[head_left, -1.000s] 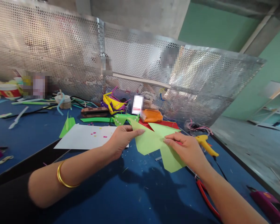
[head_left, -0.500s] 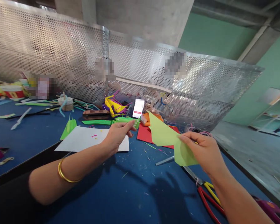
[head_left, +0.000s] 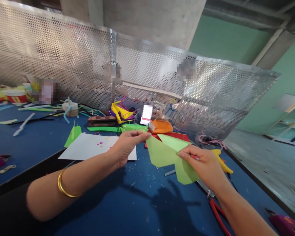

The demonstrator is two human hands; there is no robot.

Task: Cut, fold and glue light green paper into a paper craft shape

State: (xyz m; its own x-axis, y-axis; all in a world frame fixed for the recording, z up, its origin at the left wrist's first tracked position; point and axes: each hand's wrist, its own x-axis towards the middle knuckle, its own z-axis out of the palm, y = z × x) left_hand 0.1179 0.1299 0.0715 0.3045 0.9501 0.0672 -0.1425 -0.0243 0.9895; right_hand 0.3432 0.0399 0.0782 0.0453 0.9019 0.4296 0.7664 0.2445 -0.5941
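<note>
A light green folded paper (head_left: 162, 152) hangs just above the blue table (head_left: 142, 203) between both hands. My right hand (head_left: 203, 164) pinches its right part, thumb on top and fingers closed round the fold. My left hand (head_left: 127, 145), with a gold bangle on the wrist, reaches in from the left. Its thumb and forefinger are closed on the paper's upper left corner.
A white sheet (head_left: 95, 146) lies left of the hands, and red paper (head_left: 180, 135) and an orange object (head_left: 161, 126) lie behind them. A yellow glue gun (head_left: 223, 164) and red-handled scissors (head_left: 218, 213) lie to the right. Paper scraps line the perforated metal screen (head_left: 137, 65).
Half a second ago my right hand alone held the paper raised and my left hand was off it. The paper has come down and left, and my left hand grips its corner again.
</note>
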